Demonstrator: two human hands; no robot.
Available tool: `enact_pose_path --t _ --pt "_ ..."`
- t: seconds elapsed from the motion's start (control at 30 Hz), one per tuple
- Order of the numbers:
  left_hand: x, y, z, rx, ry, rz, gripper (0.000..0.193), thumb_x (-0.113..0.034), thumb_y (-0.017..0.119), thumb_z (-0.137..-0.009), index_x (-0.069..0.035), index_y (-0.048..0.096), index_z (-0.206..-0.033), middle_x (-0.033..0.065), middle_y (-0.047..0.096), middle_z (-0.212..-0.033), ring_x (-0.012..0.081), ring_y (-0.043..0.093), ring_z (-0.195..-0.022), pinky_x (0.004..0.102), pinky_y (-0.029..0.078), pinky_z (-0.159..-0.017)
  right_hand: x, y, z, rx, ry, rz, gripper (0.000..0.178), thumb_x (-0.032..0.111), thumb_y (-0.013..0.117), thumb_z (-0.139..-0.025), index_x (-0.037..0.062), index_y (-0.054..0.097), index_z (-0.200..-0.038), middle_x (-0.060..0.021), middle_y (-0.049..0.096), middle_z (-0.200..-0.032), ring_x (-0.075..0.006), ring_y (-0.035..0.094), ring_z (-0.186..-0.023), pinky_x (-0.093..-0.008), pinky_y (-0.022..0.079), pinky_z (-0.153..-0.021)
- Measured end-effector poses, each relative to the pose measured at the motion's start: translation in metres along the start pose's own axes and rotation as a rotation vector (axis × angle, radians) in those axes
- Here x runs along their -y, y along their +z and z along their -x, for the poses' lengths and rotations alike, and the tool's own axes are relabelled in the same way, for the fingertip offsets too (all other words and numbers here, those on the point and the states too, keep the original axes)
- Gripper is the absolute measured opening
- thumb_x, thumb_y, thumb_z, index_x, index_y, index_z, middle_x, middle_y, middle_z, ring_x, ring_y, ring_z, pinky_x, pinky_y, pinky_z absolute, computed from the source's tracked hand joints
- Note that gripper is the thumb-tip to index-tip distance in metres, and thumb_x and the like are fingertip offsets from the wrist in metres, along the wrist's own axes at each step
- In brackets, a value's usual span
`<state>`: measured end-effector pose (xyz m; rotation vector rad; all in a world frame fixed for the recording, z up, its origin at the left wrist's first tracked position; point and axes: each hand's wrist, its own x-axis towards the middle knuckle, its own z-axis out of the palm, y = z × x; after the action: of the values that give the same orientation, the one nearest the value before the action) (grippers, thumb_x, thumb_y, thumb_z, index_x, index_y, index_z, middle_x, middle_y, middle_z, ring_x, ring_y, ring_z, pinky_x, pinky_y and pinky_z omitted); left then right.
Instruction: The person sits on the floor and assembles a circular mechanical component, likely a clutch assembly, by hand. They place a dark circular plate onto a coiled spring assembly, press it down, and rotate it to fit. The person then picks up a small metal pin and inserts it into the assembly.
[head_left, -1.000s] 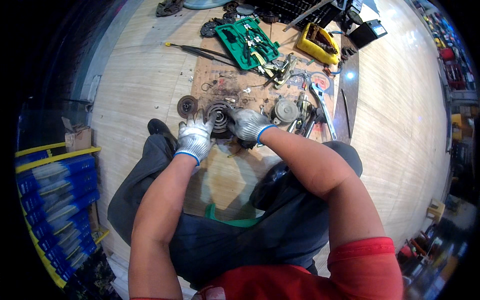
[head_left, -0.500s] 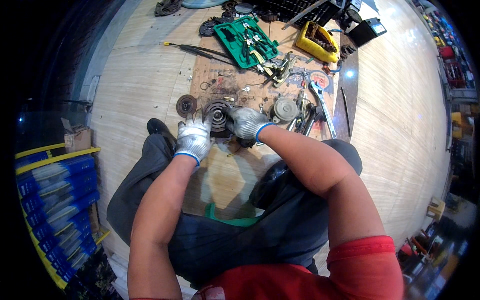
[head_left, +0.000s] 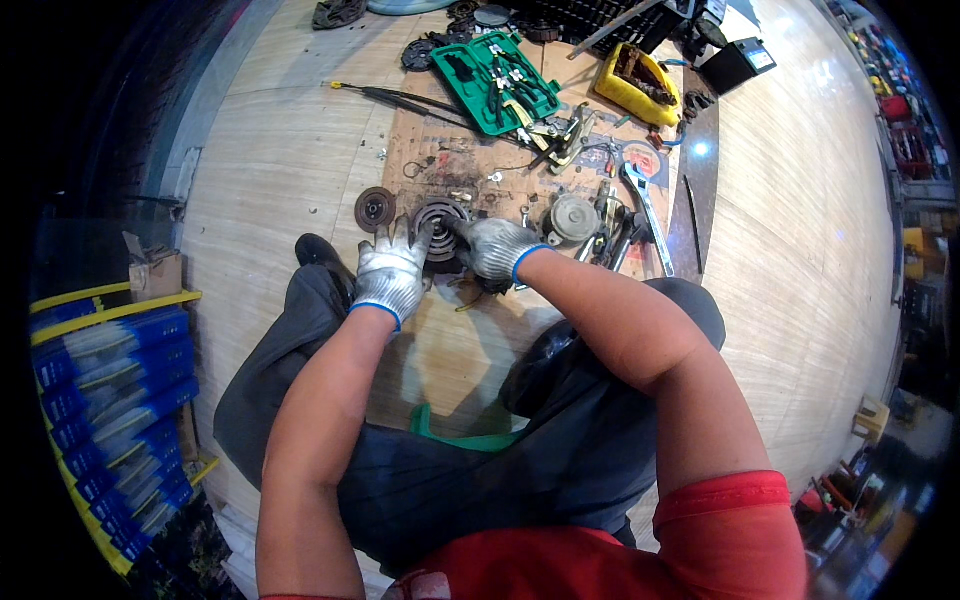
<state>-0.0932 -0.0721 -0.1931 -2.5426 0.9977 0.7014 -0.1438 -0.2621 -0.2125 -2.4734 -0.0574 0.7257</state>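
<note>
A dark round metal part with concentric rings lies on the floor between my hands, at the edge of the cardboard. My left hand, in a grey-coated work glove with a blue cuff, rests against its left side with the fingers stretched and apart. My right hand, in a matching glove, is bent over the right side, its fingers curled in at the middle. Whatever those fingers pinch is hidden. Left of the ringed part lies a smaller dark disc with a round centre.
Stained cardboard bears a round grey metal housing, a large adjustable wrench and loose metal parts. Beyond are an open green tool case, a yellow cut-open container and black cables. Blue packages are stacked left.
The whole view has shifted very slightly. Both hands stay at the ringed metal part, with only small finger movement and nothing let go or picked up.
</note>
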Motion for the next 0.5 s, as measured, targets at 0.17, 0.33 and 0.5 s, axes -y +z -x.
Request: enact_pose_path --t 0.17,0.33,0.5 --pt "-0.002 -0.008 0.0 0.032 0.001 -0.015 0.095 -0.042 0.074 -0.085 -0.02 0.023 -0.161 0.0185 0.028 -0.163 0.0394 0.029 -0.149 0.0597 0.034 -0.111 -0.001 0.002 -0.003 -0.004 -0.006 0.028 0.057 0.031 0.056 -0.094 0.0134 0.046 -0.147 -0.0244 0.07 -0.111 -0.0408 0.068 -0.103 -0.0505 0.054 -0.089" --pt "-0.001 -0.003 -0.001 0.028 -0.005 -0.009 0.094 -0.042 0.073 -0.086 -0.019 0.023 -0.161 0.0181 0.027 -0.164 0.0391 0.029 -0.15 0.0597 0.033 -0.112 -0.003 0.006 -0.008 -0.037 0.02 0.056 0.045 0.031 0.056 -0.094 0.01 0.058 -0.133 -0.0223 0.071 -0.113 -0.0391 0.068 -0.105 -0.0501 0.055 -0.09" --pt "-0.001 -0.006 -0.001 0.032 0.001 -0.004 0.095 -0.043 0.073 -0.086 -0.017 0.021 -0.162 0.0181 0.027 -0.164 0.039 0.028 -0.15 0.0587 0.032 -0.113 -0.011 0.006 -0.007 -0.064 -0.032 0.011 0.059 0.034 0.057 -0.095 0.0123 0.045 -0.149 -0.0241 0.067 -0.12 -0.0405 0.066 -0.108 -0.05 0.052 -0.094"
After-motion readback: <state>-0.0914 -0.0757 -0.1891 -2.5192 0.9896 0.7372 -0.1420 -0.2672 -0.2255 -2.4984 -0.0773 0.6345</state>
